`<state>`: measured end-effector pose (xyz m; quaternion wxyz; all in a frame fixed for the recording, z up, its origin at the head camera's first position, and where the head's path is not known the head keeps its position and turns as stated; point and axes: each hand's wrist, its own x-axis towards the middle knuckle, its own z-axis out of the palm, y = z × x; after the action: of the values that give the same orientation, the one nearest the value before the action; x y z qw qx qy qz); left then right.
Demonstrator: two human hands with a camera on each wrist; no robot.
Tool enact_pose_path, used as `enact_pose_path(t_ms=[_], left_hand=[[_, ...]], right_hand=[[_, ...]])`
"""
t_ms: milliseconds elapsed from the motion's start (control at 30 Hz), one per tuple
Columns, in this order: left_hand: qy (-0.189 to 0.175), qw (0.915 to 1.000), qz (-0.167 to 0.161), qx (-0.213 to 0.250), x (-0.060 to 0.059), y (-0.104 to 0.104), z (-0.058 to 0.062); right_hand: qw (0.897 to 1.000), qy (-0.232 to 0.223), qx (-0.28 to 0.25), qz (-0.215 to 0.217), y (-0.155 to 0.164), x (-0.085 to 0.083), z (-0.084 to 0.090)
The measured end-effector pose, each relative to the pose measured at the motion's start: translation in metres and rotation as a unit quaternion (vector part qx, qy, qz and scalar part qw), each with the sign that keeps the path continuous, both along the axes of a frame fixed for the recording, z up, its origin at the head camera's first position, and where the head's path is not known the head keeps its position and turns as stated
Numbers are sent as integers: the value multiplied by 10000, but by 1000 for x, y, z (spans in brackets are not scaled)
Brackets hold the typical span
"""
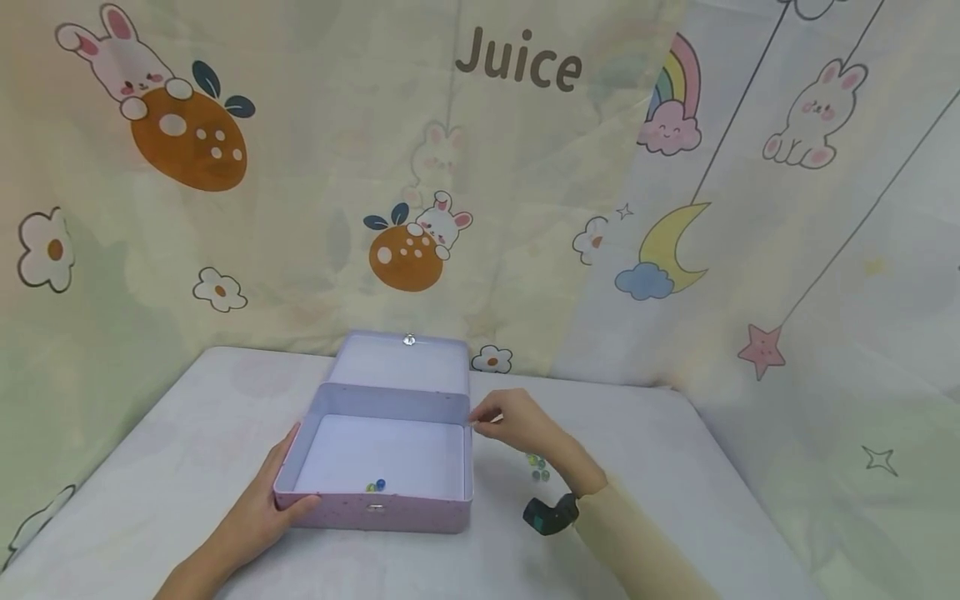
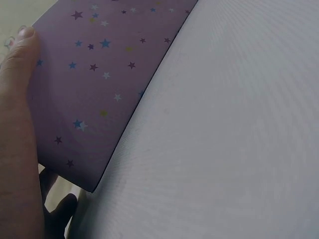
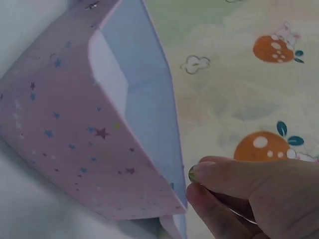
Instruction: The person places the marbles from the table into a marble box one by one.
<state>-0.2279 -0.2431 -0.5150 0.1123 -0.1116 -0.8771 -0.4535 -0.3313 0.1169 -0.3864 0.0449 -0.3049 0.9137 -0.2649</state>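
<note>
Near right rim (image 1: 469, 467) of box (image 1: 382, 515), marble (image 3: 192, 174) pinched at tip of right grip (image 1: 513, 419); left grip (image 1: 262, 504) clasps box's left side.

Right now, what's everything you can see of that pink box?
The box is rectangular, pinkish-lilac outside with small coloured stars, pale inside, perhaps thin metal or stiff card. It stands upright on the white-covered table, lid open behind it, with a metallic clasp on the lid and a catch on the front. Small glassy balls lie inside near the front. The left hand grips its front-left corner; whether the right hand, by the right side, touches it is unclear.
</note>
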Motion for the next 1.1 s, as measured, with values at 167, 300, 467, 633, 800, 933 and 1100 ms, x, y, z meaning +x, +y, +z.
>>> enact_pose_path(t_ms=[167,300,467,633,800,933,1100], left_hand=[[10,10000,8,9,0,0,-2],[67,10000,-6,55,0,0,-4],[172,9999,-16,-12,0,1,-5],[124,9999,10,-26,0,0,-5],[190,9998,1,-25,0,-3,-3],[197,9998,30,-22,1,-4,-1],[143,9999,-25,41,1,-2,-1]], right_hand=[[9958,-478,410,664,-32,-6,3],[9897,-700,661,1062,-54,-13,-2],[9808,-983,1007,1350,-72,-18,-7],[9702,-1146,1495,1523,-82,-24,-20],[9627,-1240,1784,1616,-85,-29,-24],[9534,-1443,1995,1742,-87,-32,-22],[9483,-1622,2200,1616,-88,-35,-23]])
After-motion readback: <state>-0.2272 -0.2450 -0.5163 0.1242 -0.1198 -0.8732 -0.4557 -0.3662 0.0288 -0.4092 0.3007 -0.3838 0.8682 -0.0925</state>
